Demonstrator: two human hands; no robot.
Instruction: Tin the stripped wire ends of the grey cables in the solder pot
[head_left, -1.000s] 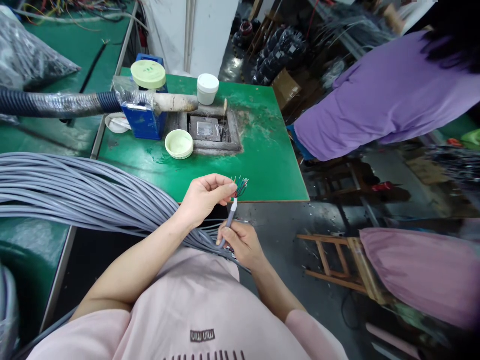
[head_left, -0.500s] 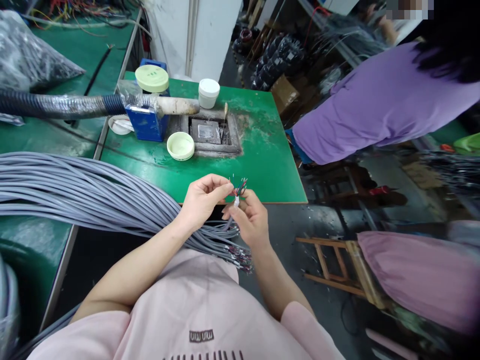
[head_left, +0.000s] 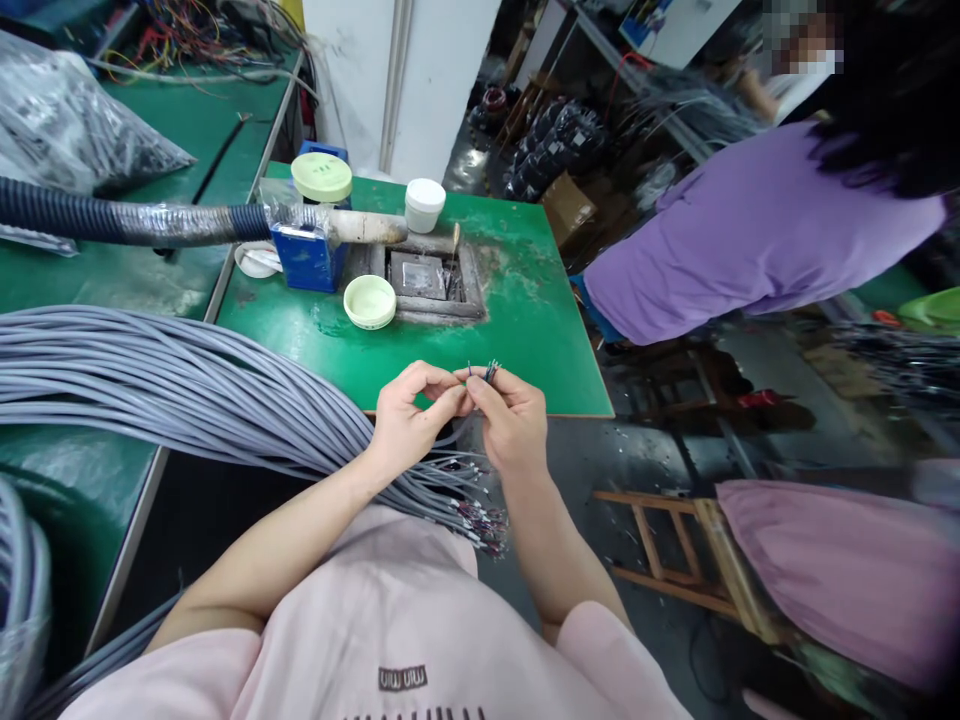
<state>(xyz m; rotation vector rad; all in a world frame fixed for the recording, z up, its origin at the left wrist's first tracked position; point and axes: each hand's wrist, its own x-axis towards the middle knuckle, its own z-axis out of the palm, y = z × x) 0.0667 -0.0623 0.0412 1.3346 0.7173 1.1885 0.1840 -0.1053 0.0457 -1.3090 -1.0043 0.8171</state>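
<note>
Thin coloured wires (head_left: 491, 371) stick up from the end of a grey cable between my hands, in front of the green table's near edge. My right hand (head_left: 512, 420) pinches the wires with thumb and forefinger. My left hand (head_left: 411, 412) is closed at the fingertips on the same cable end, its thumb and forefinger forming a ring; fingers hide the exact grip. Below and to the left lies a thick bundle of grey cables (head_left: 225, 385), whose stripped ends (head_left: 480, 525) hang near my lap.
On the green table (head_left: 536, 365) a square solder pot (head_left: 424, 275) is set in, beside a pale green dish (head_left: 370, 302), a white tub (head_left: 424, 206) and a blue holder (head_left: 307, 258) with a ribbed hose (head_left: 135, 220). A person in purple (head_left: 697, 240) is at right; a wooden stool (head_left: 675, 540) stands nearby.
My right fingers have moved up from the cable's white-wrapped part to the wires, and my hands have come together. The view has shifted slightly; the person in purple has moved a little.
</note>
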